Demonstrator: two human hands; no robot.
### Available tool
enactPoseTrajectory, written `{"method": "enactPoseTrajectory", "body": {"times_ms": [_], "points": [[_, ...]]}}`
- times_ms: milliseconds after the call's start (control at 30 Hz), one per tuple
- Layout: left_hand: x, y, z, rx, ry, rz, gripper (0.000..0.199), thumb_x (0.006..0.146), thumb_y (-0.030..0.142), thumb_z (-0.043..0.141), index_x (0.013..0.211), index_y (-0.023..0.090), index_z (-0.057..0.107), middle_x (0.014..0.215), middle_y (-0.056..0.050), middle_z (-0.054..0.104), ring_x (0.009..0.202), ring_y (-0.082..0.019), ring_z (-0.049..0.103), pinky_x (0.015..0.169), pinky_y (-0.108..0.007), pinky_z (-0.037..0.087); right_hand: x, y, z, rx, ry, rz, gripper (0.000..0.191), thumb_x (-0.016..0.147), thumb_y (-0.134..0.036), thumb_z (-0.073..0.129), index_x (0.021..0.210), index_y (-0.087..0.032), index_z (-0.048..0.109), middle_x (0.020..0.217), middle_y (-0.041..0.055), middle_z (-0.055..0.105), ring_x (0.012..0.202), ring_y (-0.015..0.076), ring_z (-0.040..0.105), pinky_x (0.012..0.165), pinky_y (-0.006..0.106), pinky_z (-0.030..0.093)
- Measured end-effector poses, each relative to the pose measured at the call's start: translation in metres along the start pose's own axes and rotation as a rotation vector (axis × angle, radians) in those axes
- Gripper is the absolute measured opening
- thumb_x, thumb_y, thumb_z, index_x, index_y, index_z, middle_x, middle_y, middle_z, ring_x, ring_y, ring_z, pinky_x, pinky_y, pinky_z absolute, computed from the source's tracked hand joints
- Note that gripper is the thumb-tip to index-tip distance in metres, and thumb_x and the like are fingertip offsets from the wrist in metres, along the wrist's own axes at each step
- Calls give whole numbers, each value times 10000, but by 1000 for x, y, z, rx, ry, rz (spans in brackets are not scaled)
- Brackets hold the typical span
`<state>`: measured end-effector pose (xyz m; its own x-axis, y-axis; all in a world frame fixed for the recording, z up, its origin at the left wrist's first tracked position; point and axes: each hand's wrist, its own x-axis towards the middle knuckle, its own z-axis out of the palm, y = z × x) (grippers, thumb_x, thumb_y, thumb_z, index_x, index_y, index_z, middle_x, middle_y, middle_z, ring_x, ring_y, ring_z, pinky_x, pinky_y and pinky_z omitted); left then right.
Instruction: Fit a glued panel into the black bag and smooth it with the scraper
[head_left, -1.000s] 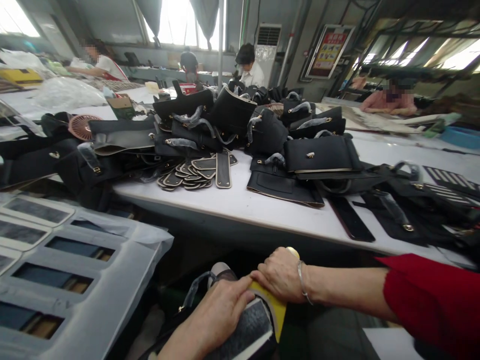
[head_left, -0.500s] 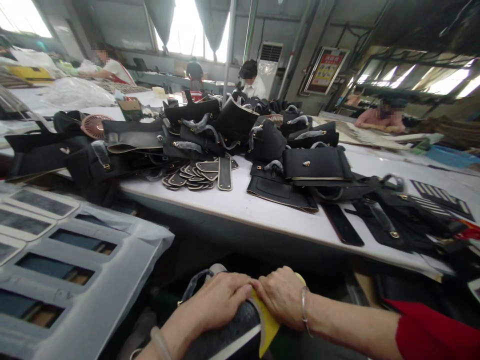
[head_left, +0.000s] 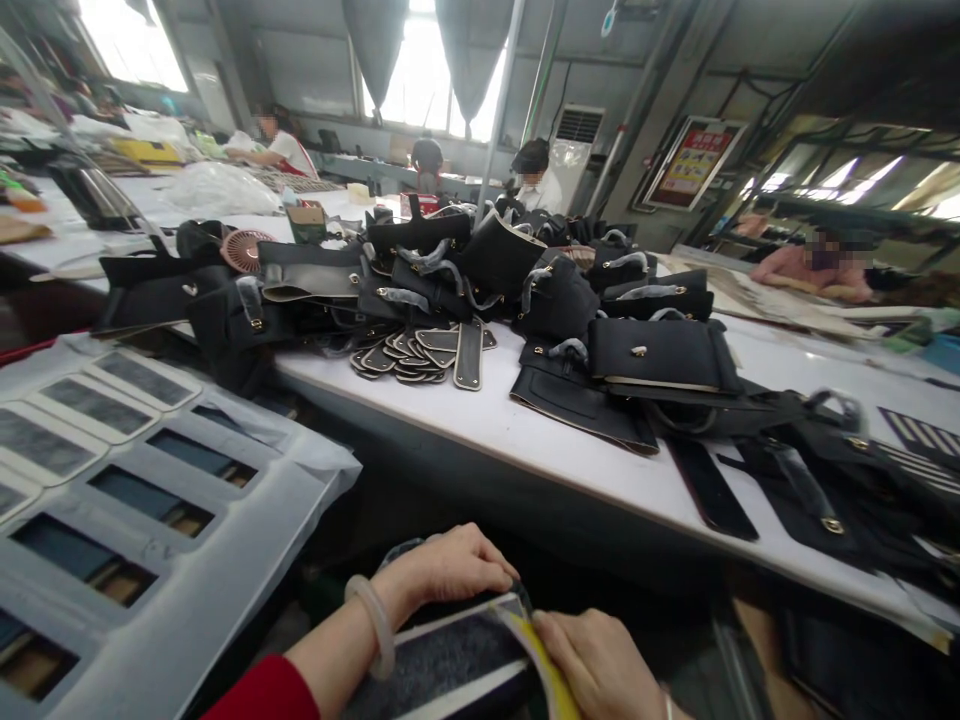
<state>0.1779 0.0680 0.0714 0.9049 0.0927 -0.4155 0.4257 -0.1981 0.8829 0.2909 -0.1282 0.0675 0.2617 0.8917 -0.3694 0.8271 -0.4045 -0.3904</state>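
"What's in your hands?"
"My right hand [head_left: 600, 655] pinches a bent yellow sheet [head_left: 556, 685], pale along one edge. My left hand [head_left: 450, 562] curls at the far end of a mottled dark panel [head_left: 450, 652] with pale borders; its grip I can't make out."
"Where's the panel?"
"Near centre, before the white, flat bench [head_left: 439, 405]."

Above the left hand [head_left: 457, 565] and right hand [head_left: 600, 660], a dark gap gives room to rise before the table [head_left: 420, 415]. Along its near edge a bare white strip runs from below the leather tabs [head_left: 405, 357] to the smartphone [head_left: 712, 490]. Behind, heaped black handbags [head_left: 502, 260] block the way across; leftward, the slotted grey board [head_left: 247, 545] hems in sideways passage.
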Motion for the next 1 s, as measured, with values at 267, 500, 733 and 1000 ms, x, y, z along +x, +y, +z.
{"method": "enactPoseTrajectory", "body": {"times_ms": [267, 500, 733, 1000], "points": [[2, -2, 4, -10, 5, -36, 371, 690, 298, 566, 968, 200, 791, 779, -3, 740, 682, -167, 588, 604, -243, 429, -2, 12, 10, 1704, -130, 146, 744, 759, -851, 496, 1193, -248, 474, 653, -92, 385, 490, 67, 259, 478, 201, 260], [-1, 3, 6, 75, 16, -21, 309, 738, 332, 533, 861, 198, 783, 649, 17, 639, 636, -147, 548, 558, -221, 394, 32, -10, 24, 1287, 199, 211, 568, 751, -637, 700, 1014, -150, 573, 827, 37, 601, 789, 211, 580, 701, 313, 453], [-4, 10, 12, 225, 58, 4, 349, 799, 343, 467, 957, 220, 754, 793, -50, 712, 743, -231, 626, 630, -301, 432, 31, -17, 24, 927, 243, 56, 381, 957, -571, 424, 1030, -209, 520, 1025, 82, 644, 981, 246, 610, 860, 324, 482], [-66, 1, -31, 89, 226, 4, 383, 842, 429, 557, 1138, 241, 711, 1121, -76, 735, 1046, -292, 657, 922, -396, 471, 35, 8, 39, 710, 324, 136, 441, 883, -642, 457, 1052, -262, 602, 1066, 62, 699, 1035, 292, 651, 819, 323, 552]]}}
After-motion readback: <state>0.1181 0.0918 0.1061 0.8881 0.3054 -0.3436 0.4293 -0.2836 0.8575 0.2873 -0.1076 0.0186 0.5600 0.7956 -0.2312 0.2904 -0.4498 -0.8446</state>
